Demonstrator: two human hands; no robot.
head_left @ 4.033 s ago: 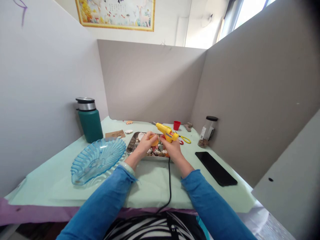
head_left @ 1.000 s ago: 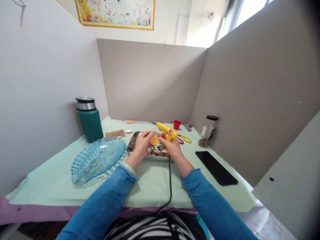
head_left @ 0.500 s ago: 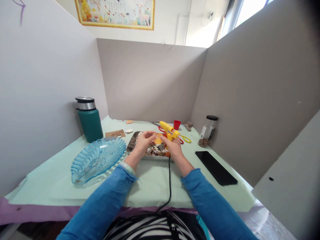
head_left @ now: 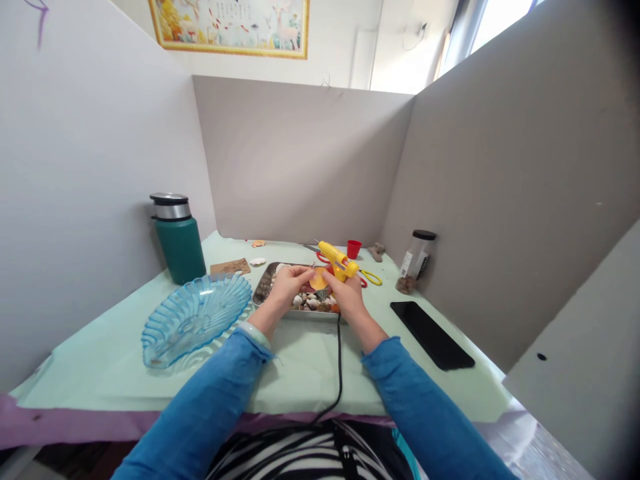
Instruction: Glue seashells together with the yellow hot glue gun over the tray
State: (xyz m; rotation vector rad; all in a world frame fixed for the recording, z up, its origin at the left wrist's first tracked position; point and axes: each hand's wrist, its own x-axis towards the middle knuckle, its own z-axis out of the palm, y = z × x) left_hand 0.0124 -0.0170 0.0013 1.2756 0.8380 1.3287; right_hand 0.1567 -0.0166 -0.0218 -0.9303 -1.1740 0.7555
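Observation:
Above a metal tray (head_left: 300,315) of shells and pebbles, both my hands meet at a flat, rounded orange shell (head_left: 319,279). Thumb and fingers of my left hand (head_left: 289,283) pinch its left side. A yellow hot glue gun (head_left: 337,259) sits in the grip of my right hand (head_left: 350,294), its nozzle pointing away and to the left. That hand's thumb and fingertips also reach the shell's right edge. The gun's handle is mostly hidden by the palm, and a black cord (head_left: 340,373) runs from below it toward my lap.
Left of the tray lie a blue shell-shaped dish (head_left: 197,317), a green bottle (head_left: 180,243) and a brown card (head_left: 230,267). Behind the gun are scissors (head_left: 371,277) and a red cup (head_left: 354,249). A phone (head_left: 433,335) and a clear jar (head_left: 415,261) lie right, near the partition.
The orange shell has turned between my fingers and shows a rounder face. My hands have barely moved, and the glue gun stays in my right hand.

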